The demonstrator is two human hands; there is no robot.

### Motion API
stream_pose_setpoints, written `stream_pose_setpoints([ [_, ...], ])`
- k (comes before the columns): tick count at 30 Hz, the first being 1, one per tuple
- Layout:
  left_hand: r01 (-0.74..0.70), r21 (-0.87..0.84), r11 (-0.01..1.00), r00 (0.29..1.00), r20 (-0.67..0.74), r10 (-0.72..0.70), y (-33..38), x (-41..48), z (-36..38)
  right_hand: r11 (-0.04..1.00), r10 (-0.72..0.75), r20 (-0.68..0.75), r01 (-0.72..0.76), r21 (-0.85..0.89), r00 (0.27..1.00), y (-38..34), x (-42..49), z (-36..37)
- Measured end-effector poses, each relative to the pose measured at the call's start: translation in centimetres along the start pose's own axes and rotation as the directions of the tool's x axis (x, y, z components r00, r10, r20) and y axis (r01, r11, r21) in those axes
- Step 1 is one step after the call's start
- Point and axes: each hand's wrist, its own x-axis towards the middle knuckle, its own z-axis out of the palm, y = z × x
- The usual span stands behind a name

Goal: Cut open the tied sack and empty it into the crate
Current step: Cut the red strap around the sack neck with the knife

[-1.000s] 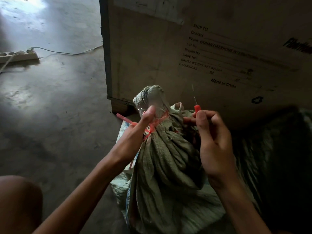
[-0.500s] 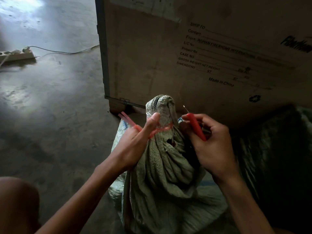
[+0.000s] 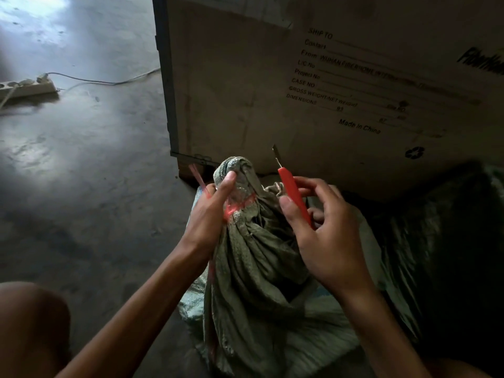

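sack (image 3: pixel 253 268): tied shut, contents hidden | neck gripped by left hand (image 3: pixel 210 214) | cutter (image 3: pixel 293 192) pinched by right hand (image 3: pixel 327 236)

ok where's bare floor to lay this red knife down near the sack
Bare concrete floor left of the sack, bordered by the power strip, the crate and your knee. Crowded at the sack's neck: left hand, right hand with the knife, crate behind, dark bundle right.
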Motion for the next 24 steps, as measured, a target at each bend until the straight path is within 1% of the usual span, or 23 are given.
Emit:
stream_pose_setpoints([
  [2, 0.027, 0.044, 0.999, 1.0, -0.012, -0.026, 0.4, 0.2, -0.4, 0.992, -0.104, 0.01, 0.105, -0.065, 0.994, -0.3, -0.3, 0.1],
  [4, 0.058, 0.032, 0.998, 0.998, -0.008, -0.058, 0.9, 0.2, -0.8, 0.977, -0.188, 0.055, 0.193, -0.095, 0.981, -0.5, -0.5, 0.3],
  [8, 0.076, 0.026, 0.997, 0.997, -0.014, -0.076, 1.2, 0.3, -1.1, 0.936, -0.284, 0.097, 0.298, -0.186, 0.954, -0.7, -0.6, 0.7],
  [12, 0.09, 0.056, 0.994, 0.995, -0.036, -0.088, 1.0, 0.5, -1.4, 0.925, -0.29, 0.135, 0.314, -0.215, 0.948, -0.5, -0.6, 0.8],
  [17, 0.11, 0.036, 0.993, 0.994, -0.025, -0.109, 1.0, 0.4, -1.4, 0.924, -0.278, 0.141, 0.304, -0.229, 0.95, -0.5, -0.6, 0.7],
  [24, 0.065, 0.039, 0.997, 0.998, -0.02, -0.064, 0.8, 0.3, -1.1, 0.926, -0.269, 0.137, 0.295, -0.235, 0.953, -0.3, -0.5, 0.7],
])
